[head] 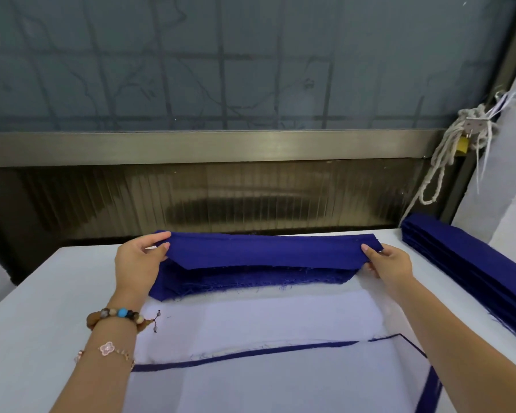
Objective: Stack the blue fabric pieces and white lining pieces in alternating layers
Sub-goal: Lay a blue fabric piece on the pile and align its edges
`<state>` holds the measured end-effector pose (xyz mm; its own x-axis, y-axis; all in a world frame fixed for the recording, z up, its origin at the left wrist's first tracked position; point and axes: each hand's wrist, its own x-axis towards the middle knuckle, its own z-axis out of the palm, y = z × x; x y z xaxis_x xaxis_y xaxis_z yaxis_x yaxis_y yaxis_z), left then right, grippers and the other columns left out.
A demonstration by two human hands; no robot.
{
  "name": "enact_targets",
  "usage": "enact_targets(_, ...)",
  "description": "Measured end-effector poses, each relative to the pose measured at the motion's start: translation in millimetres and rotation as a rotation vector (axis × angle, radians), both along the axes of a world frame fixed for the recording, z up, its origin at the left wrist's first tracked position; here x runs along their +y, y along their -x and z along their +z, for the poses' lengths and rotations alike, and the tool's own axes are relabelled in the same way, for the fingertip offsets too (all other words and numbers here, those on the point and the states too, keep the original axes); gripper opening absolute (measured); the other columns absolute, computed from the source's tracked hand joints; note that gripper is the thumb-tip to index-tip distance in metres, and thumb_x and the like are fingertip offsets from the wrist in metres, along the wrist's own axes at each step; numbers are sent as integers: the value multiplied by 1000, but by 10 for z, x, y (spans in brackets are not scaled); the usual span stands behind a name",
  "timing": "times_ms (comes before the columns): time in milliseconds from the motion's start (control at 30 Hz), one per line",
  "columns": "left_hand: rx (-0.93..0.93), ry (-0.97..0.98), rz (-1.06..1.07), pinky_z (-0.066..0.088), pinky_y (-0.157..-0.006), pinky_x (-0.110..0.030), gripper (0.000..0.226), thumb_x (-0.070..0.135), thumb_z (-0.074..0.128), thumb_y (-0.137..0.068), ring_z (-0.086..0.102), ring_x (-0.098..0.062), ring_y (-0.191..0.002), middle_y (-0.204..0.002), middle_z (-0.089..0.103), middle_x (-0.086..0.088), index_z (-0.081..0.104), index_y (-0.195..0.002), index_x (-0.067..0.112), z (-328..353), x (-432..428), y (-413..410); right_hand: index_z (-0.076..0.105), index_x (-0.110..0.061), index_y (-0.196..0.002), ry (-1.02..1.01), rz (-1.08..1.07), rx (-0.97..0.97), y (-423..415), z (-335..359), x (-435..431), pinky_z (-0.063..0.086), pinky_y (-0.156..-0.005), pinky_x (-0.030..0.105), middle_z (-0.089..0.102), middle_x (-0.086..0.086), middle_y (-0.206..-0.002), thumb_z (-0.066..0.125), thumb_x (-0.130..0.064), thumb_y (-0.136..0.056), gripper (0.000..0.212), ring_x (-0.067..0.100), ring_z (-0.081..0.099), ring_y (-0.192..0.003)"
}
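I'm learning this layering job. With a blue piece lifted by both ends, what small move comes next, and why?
Probably bring the blue piece nearer and lay it on the white lining. The left hand and right hand pinch its ends above the blue pile, and the lining lies on top with blue edges under it, so blue seems due.

No text, label, brand, number or sign can be read anywhere in this view. The blue fabric piece and the white lining show plain cloth with no print or tag. The yellow padlock at the far right is too small to show any marking.
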<state>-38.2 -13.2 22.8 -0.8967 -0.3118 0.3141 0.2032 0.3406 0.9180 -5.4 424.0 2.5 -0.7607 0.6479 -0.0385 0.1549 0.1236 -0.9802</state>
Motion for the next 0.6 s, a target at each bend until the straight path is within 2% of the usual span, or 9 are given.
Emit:
enact_targets(100,-12,-13,-11,57,-83,-41,25,7,61,-93,67,-21,-89,-106,69,-11,70,-116,15,74,18,-143,63,-7,-119,55,-9,21,-169,70,4,48,-63,23,64,5,-80,65,-25,-90,34,14,55,-64)
enact_targets(200,-22,-53,-20,57,-77,-33,26,6,60,-94,65,-22,-96,-109,68,-11,70,-116,15,109,-29,-326,61,-8,-120,74,-5,23,-348,106,-32,48,-62,22,65,9,-89,65,-23,-90,34,15,56,-65)
enact_targets(300,-22,-74,-19,57,-74,-30,25,4,61,-93,63,-24,-103,-112,67,-11,70,-113,16,49,-99,-595,65,-7,-108,59,11,29,-578,92,-76,49,-62,24,63,6,-80,65,-23,-90,23,16,54,-63)
enact_targets(433,-74,-110,-23,54,-67,-23,28,4,64,-91,65,-12,-89,-105,67,-3,71,-93,31,-82,-190,-1019,66,-10,-98,-28,50,19,-918,92,-96,49,-63,27,63,6,-75,65,-24,-90,16,18,54,-63)
enact_targets(600,-147,-33,-30,53,-64,-21,24,9,65,-90,64,-16,-94,-110,66,-2,70,-107,26,-137,-314,-1439,67,-14,-88,-198,104,-12,-1340,61,-113,43,-53,23,59,3,-61,65,-28,-90,15,16,51,-54)
